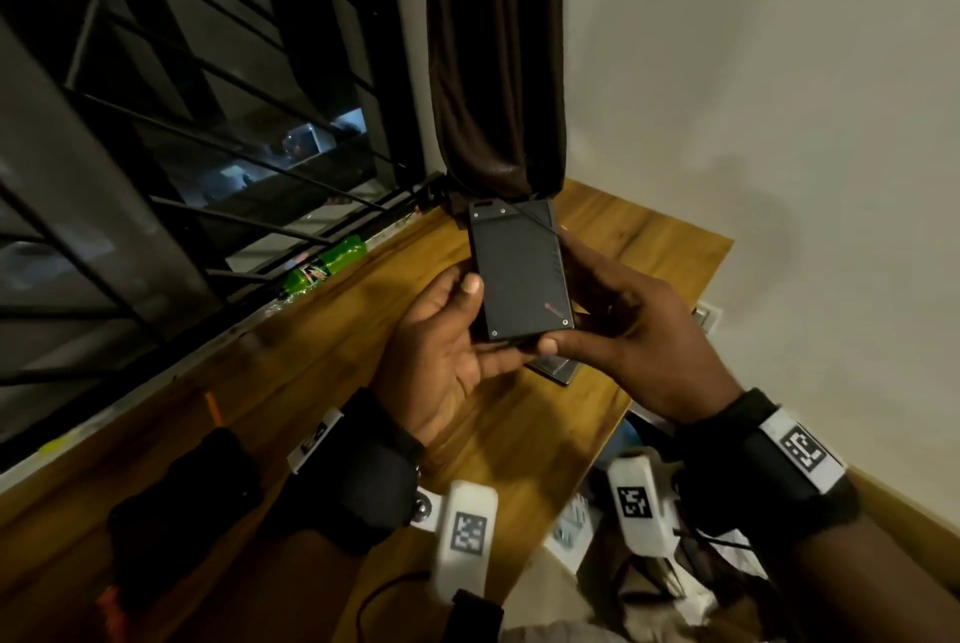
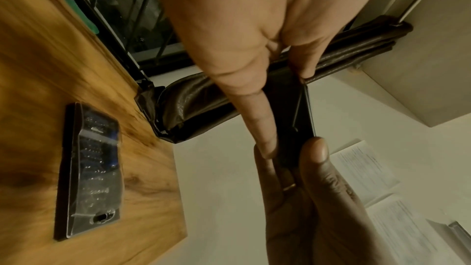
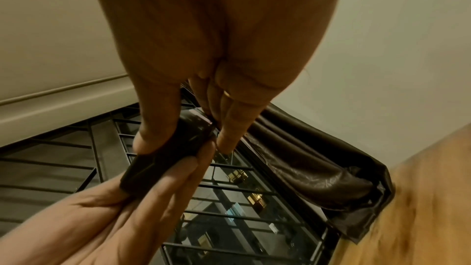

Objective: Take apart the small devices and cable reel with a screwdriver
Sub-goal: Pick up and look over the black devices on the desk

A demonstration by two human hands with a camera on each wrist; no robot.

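Note:
Both hands hold a flat black rectangular device (image 1: pixel 519 273) up above the wooden table (image 1: pixel 291 382). Small screws show in its corners, and a thin line crosses its top end. My left hand (image 1: pixel 457 325) grips its left edge, thumb on the top face and fingers underneath. My right hand (image 1: pixel 613 320) grips the right edge and lower corner, its thumb against the bottom edge. In the left wrist view the device (image 2: pixel 290 112) appears edge-on between the fingers. In the right wrist view the device (image 3: pixel 163 164) sits between both thumbs. No screwdriver is in either hand.
A clear-lidded case of screwdriver bits (image 2: pixel 91 170) lies on the table under the hands. A green bottle (image 1: pixel 324 268) lies by the window grille. A dark curtain (image 1: pixel 498 70) hangs to the table's far corner. A black object (image 1: pixel 182 486) sits near left. Papers (image 2: pixel 362 168) lie on the floor.

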